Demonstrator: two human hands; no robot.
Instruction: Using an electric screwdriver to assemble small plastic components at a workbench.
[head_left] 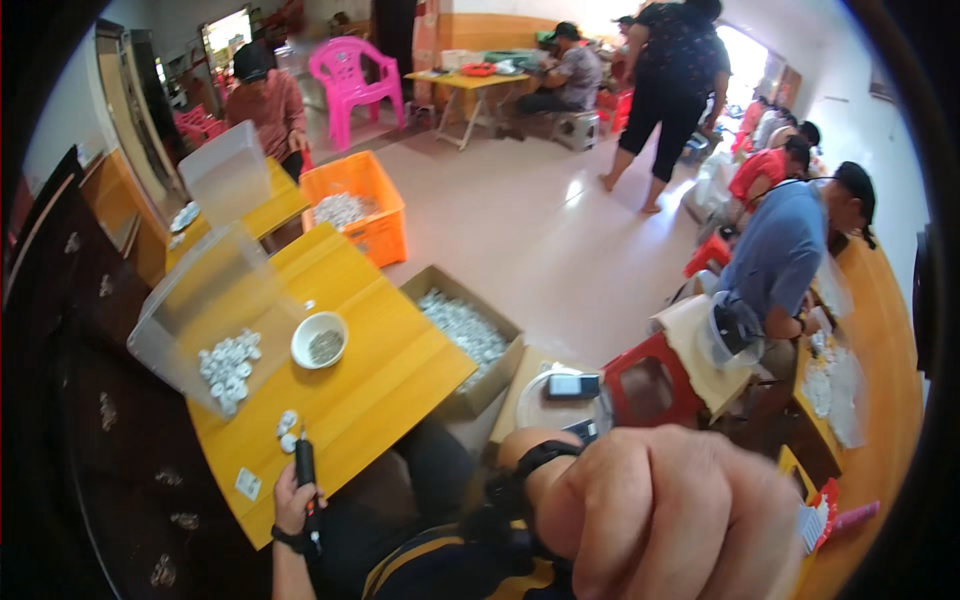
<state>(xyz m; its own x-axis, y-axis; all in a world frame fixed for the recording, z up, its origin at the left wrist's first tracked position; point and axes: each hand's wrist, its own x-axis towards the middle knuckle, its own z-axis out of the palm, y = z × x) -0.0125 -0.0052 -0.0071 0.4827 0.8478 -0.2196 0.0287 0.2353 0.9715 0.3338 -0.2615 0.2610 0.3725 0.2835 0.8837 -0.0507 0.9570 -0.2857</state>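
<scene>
Yellow wooden table point(400, 370) runs diagonally from upper left to lower centre; its near corner sits just beside the left hand point(293, 500), which rests at the table's lower edge. Free tabletop lies to the right of the hand, toward the long right-hand edge; the cardboard box point(505, 330) of small white parts stands on the floor against that edge. Left hand is closed around a black pen-shaped tool point(305, 470); a black band shows at the wrist. Tool's long axis runs nearly straight away from the person, tip pointing up-frame toward three small white round parts point(287, 428) lying just beyond the tip; I cannot tell whether the tip touches them. A small white square piece point(247, 484) lies on the table just left of the hand. Further up the table: white bowl point(320, 340) holding small dark pieces, and a clear plastic bin point(215, 310) tipped on its side with white parts in its mouth. Right hand point(665, 510) is very close to the camera, large and blurred, fingers curled together; whether it holds anything cannot be told. Orange crate point(365, 205) of white parts stands beyond the table's far end. Other people sit at work on the right and in the background.
</scene>
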